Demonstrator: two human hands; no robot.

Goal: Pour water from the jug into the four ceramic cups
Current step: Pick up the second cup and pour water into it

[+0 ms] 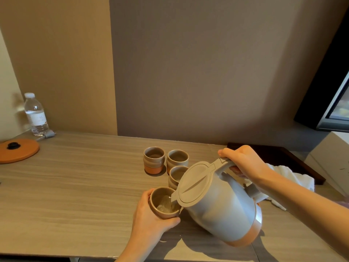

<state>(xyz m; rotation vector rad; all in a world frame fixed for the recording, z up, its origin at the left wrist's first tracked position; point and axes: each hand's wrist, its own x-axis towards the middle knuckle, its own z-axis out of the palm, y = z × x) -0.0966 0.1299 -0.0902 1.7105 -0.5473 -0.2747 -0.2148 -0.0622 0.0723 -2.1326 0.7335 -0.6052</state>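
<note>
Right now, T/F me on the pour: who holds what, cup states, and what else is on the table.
1. The right hand tilts the jug by its handle. True.
2. The left hand lies flat on the table. False: it holds the near cup.
3. Water is entering the near cup. True.
4. The jug's lid is off. False: it is on.
5. A water bottle stands far left. True.

four cups (154,160), one jug (221,205), one bottle (36,114)
</note>
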